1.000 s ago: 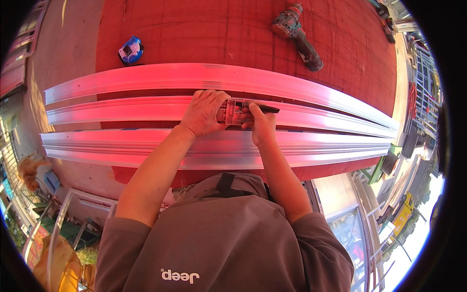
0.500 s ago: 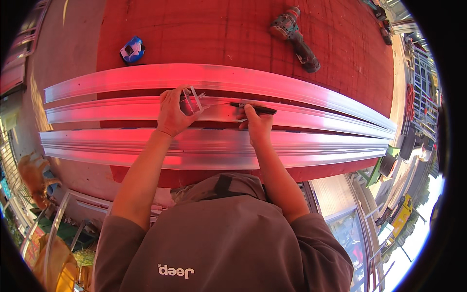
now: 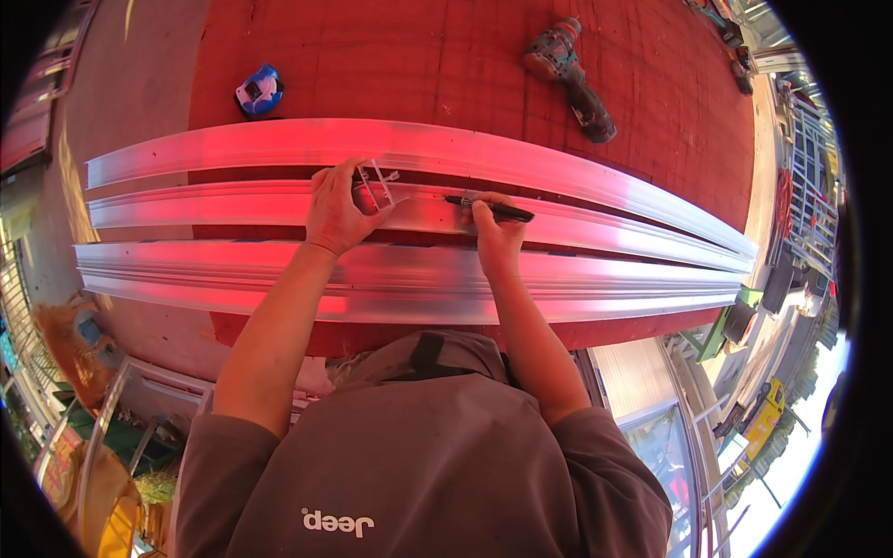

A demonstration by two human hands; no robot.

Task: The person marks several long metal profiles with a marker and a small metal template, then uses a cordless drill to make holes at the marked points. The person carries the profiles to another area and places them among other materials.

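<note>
My left hand (image 3: 337,206) is closed on a short cut piece of metal profile (image 3: 377,184), whose open cross-section faces right. It is held over the middle one of several long aluminium profiles (image 3: 251,203) that lie side by side from left to right. In my right hand (image 3: 499,237) is a black marker pen (image 3: 502,212), gripped between thumb and fingers. The pen's tip points left, toward the cut piece, just above the middle profile; whether it touches the metal I cannot tell.
Beyond the profiles, a blue and white tape measure (image 3: 259,91) lies at the left and a cordless drill (image 3: 572,79) at the right, both on a red surface (image 3: 400,56). A brown dog (image 3: 70,344) is at the left. Metal frames (image 3: 809,177) stand at the far right.
The cut piece has turned slightly in my left hand, and that hand has shifted a little to the right. My right hand, with the marker, has also moved slightly right.
</note>
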